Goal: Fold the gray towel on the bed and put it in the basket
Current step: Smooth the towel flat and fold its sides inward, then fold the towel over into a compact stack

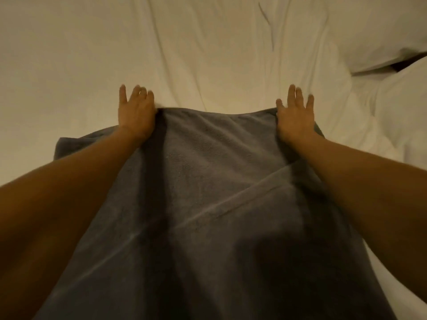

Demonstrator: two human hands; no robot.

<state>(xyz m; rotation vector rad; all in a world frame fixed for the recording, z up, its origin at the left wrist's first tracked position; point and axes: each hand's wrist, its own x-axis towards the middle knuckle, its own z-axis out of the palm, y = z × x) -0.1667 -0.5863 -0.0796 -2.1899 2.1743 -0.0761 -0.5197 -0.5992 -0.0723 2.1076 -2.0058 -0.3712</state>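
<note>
Bed (208,54): cream sheet, wrinkled | on it: gray towel (219,181) spread across near side, diagonal fold visible | white pillows (392,38) at right far corner.

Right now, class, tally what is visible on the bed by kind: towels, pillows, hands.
Gray towel: 1
White pillows: 2, one and one
Hands: 2, left hand and right hand, each holding a far corner of the towel
Total: 5

Gray towel (208,181) — matt, fleecy cloth.
</note>
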